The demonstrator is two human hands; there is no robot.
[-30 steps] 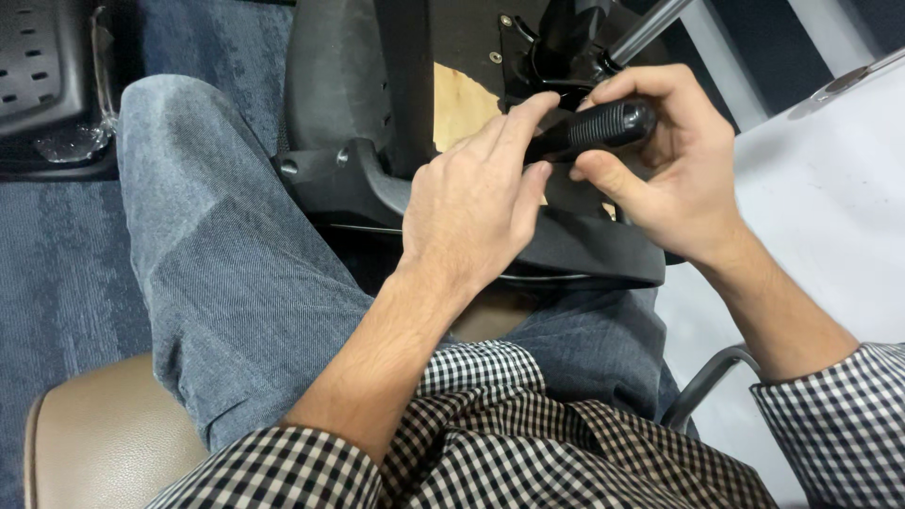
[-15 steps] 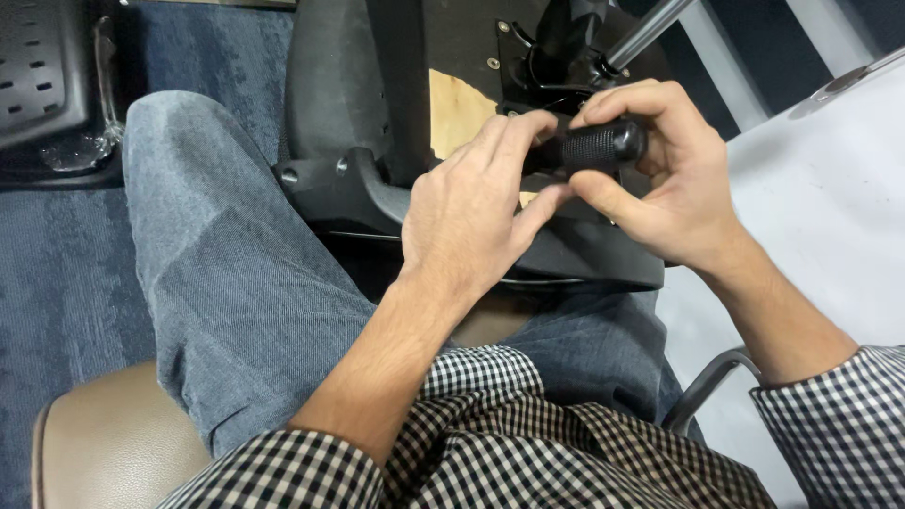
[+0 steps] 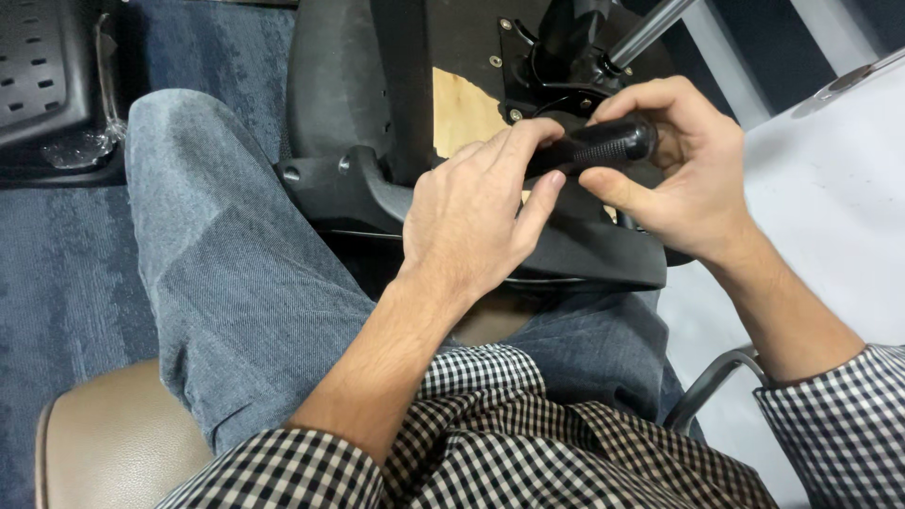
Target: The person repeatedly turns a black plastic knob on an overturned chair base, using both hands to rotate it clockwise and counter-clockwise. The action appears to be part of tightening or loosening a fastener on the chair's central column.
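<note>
Seated person, viewed from above; an upturned black chair seat (image 3: 377, 179) rests across the lap, underside facing up. A black textured handle (image 3: 599, 149) lies above the seat's underside, near the metal mechanism (image 3: 566, 57) at the seat's centre. Right hand (image 3: 683, 174): fingers curled over the handle's outer end, thumb pressed beneath it; grip closed around the handle. Left hand (image 3: 481, 217): fingers extended together, index and middle fingertips laid on the handle's inner end, thumb against it from below; a light pinch rather than a full grasp. What the handle's inner end joins cannot be determined, as the fingers cover it. A bare wooden patch (image 3: 462, 108) shows on the seat underside, just left of the mechanism, with small screws about it. A silver column (image 3: 650, 28) rises from the mechanism toward the top edge. Left leg in grey jeans (image 3: 226, 273) lies under the seat's left side. Checked shirt sleeves (image 3: 830, 424) rolled at both forearms. Blue carpet (image 3: 66, 283) at left; a tan cushion (image 3: 113, 443) at lower left; a white surface (image 3: 830, 188) at right.
</note>
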